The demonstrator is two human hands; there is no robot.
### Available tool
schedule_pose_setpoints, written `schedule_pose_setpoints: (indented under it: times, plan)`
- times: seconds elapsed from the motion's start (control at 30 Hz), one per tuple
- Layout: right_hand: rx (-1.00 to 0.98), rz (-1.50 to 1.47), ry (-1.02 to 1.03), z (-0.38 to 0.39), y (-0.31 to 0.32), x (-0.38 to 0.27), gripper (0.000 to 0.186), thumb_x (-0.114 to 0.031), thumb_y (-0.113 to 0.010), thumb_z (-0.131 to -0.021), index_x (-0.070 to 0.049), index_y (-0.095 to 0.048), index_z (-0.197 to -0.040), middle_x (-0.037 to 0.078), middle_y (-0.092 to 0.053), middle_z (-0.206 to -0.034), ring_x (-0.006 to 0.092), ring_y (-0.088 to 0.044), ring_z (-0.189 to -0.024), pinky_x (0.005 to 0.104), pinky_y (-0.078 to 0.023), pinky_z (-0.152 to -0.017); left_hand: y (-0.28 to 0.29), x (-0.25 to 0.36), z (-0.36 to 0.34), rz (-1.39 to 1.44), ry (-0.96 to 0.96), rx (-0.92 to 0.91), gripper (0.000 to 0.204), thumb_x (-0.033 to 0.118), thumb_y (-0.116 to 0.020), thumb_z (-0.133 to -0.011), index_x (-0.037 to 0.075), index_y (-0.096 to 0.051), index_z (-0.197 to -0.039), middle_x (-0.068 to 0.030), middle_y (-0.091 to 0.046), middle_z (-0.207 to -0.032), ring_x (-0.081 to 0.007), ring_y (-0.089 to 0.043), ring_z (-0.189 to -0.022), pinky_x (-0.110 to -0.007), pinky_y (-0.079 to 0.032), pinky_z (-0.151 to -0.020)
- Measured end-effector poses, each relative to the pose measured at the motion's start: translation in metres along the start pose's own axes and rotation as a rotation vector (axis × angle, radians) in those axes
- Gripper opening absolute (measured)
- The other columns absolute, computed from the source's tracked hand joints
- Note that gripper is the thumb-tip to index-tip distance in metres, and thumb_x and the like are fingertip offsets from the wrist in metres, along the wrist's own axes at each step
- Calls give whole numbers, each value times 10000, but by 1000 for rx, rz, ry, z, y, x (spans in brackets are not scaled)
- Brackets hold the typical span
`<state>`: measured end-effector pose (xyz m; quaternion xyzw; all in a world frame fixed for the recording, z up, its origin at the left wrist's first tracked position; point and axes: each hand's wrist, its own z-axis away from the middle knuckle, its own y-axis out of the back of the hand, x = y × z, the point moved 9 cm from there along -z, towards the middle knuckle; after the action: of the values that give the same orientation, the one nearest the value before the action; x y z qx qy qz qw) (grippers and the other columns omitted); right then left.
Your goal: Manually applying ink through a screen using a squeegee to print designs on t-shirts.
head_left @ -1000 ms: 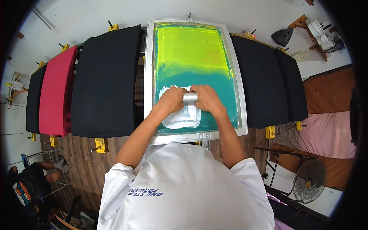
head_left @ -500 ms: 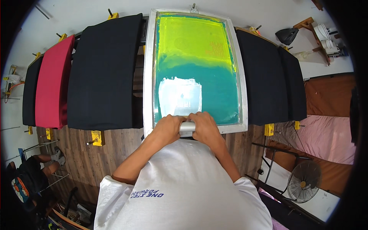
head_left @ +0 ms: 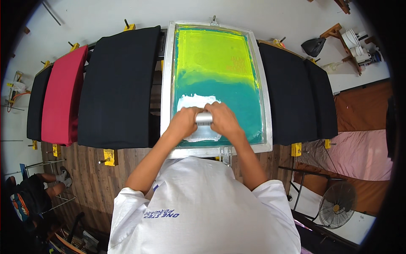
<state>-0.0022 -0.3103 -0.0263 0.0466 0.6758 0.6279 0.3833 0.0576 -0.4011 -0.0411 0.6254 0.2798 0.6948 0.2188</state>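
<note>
We hold the metal-handled squeegee point(head_left: 204, 118) with both hands: the left hand point(head_left: 184, 121) and the right hand point(head_left: 223, 120) wrap its ends, fingers curled, leaving a short span of handle bare between them. The squeegee stands inside the metal frame point(head_left: 168, 84), over the near part of the green mesh point(head_left: 243, 99), with white ink point(head_left: 196, 101) just beyond it. We judge that unequal pressure between the hands could leave a streaked or patchy layer. If we skew the handle, ink could escape past one end. Excessive force could flood the mesh, and any shift of the frame could blur the edges. We cannot see the squeegee's lower edge.
</note>
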Motion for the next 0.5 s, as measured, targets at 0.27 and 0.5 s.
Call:
schedule_pose_setpoints:
  times: [0.27,0.5]
  plan:
    - [107,-105,8,81,-9,-34,404,122,-605,-684,-5,-651,-1064,176,-599,-1105,364,-557,-990,457,-501,-840,-21,29,78,-25,100,-108,693,-103,-653,-659,40,-560,-1330,-222,-478,-1437,-409,-603,-1145,-439,-534,-949]
    - [-90,-74,-24,37,10,-23,378,75,-598,-677,-54,-663,-1026,191,-651,-947,410,-602,-932,493,-493,-804,-4,20,32,11,71,-127,389,-36,-638,-712,43,-708,-1087,-237,-704,-888,-408,-688,-825,-449,-570,-779]
